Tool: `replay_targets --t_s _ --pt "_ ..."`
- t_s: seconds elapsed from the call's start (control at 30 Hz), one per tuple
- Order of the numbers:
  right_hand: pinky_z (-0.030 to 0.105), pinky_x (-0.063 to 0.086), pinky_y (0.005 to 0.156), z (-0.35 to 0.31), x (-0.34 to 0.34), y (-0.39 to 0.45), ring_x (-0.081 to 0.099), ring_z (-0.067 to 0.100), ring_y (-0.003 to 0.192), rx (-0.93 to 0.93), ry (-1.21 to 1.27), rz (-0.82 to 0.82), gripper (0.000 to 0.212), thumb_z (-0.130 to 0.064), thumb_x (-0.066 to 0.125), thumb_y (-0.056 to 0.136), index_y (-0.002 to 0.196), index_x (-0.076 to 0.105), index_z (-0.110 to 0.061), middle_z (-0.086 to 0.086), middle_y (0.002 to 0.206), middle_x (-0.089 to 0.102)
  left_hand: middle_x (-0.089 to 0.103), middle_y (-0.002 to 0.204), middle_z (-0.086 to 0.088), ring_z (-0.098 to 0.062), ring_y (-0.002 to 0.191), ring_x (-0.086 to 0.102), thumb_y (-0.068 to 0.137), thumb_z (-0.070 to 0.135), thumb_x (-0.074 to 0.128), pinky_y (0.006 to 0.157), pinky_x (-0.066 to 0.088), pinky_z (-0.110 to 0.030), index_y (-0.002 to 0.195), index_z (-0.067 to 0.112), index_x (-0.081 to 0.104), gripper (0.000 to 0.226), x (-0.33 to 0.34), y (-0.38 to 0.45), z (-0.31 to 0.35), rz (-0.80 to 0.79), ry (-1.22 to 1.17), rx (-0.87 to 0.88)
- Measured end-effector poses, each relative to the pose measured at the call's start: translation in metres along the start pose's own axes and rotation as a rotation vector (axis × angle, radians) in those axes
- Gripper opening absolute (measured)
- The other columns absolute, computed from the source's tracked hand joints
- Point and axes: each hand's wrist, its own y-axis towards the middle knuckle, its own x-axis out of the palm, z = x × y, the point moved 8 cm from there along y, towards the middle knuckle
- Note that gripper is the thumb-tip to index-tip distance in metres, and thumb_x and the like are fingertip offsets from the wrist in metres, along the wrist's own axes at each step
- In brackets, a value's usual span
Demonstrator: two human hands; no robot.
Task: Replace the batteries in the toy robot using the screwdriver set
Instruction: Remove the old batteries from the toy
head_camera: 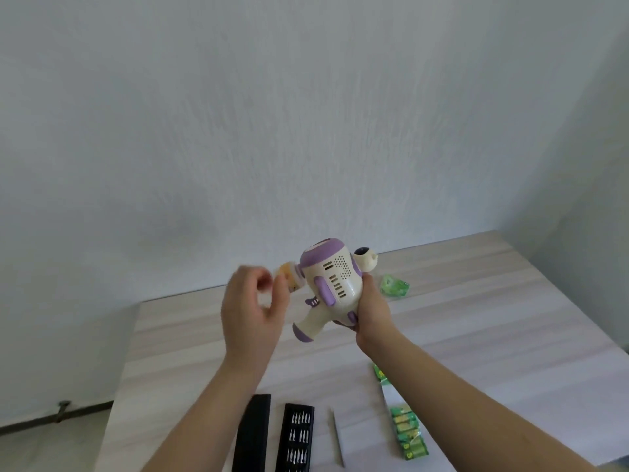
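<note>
A cream and purple toy robot (pixel 332 282) is held up in the air above the table, tilted, its back with vent slots facing me. My right hand (pixel 372 310) grips it from the right, around the lower body and a leg. My left hand (pixel 253 310) hovers just left of the toy, blurred, fingers curled and apart, near an orange and cream part (pixel 289 275) of the toy; it holds nothing that I can make out. The black screwdriver bit tray (pixel 295 437) lies near the table's front edge, its black lid (pixel 252 434) beside it and a slim silver screwdriver (pixel 337 437) to its right.
A strip of green batteries (pixel 406 429) lies at the front right, partly under my right forearm. A crumpled green wrapper (pixel 394 285) sits at the back of the pale wood table (pixel 177 335). A white wall rises behind; the floor shows at the left.
</note>
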Motion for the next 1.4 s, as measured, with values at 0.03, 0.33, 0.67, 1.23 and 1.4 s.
replay_targets --t_s 0.03,0.33,0.67,1.23,1.4 --pt "0.056 0.051 0.092 -0.001 -0.001 -0.001 0.069 0.036 0.099 -0.009 0.02 0.003 0.048 -0.059 0.047 0.076 0.096 0.072 -0.022 0.012 0.102 0.074 0.051 0.068 0.002 -0.015 0.063 0.048 0.093 0.037 0.048 0.055 0.045 -0.035 0.073 0.011 0.051 0.033 0.002 -0.016 -0.004 -0.025 -0.013 -0.05" --pt "0.048 0.057 0.081 0.013 0.014 -0.002 0.069 0.037 0.097 0.006 0.213 -0.167 0.04 -0.043 0.041 0.096 0.115 0.067 -0.019 0.013 0.106 0.073 0.058 0.108 0.006 -0.007 0.084 0.059 0.087 0.053 0.059 0.073 0.046 -0.021 0.118 0.026 0.054 0.041 0.074 -0.073 -0.059 -0.614 -0.002 -0.581" --pt "0.04 0.053 0.084 0.03 0.025 -0.008 0.064 0.034 0.107 0.076 0.343 -0.41 0.037 -0.03 0.039 0.1 0.122 0.065 -0.015 0.018 0.124 0.064 0.068 0.067 0.002 0.0 0.046 0.056 0.084 0.035 0.073 0.052 0.045 -0.022 0.089 0.025 0.061 0.016 0.059 -0.053 -0.061 -0.416 -0.136 -0.602" --pt "0.045 0.046 0.102 0.062 0.008 0.001 0.062 0.035 0.109 0.237 0.617 -0.394 0.033 -0.019 0.05 0.097 0.124 0.063 -0.006 0.017 0.124 0.065 0.043 0.056 0.012 -0.002 0.055 0.046 0.078 0.038 0.077 0.051 0.03 -0.012 0.084 0.014 0.065 0.028 0.072 -0.029 -0.018 -0.449 0.178 -0.231" --pt "0.04 0.058 0.08 0.065 -0.002 0.003 0.067 0.033 0.1 0.262 0.684 -0.326 0.032 -0.018 0.051 0.097 0.122 0.063 -0.004 0.016 0.114 0.069 0.04 0.056 0.011 -0.003 0.053 0.043 0.078 0.038 0.078 0.051 0.029 -0.015 0.083 0.013 0.065 0.029 0.08 -0.023 -0.014 -0.476 0.201 -0.203"
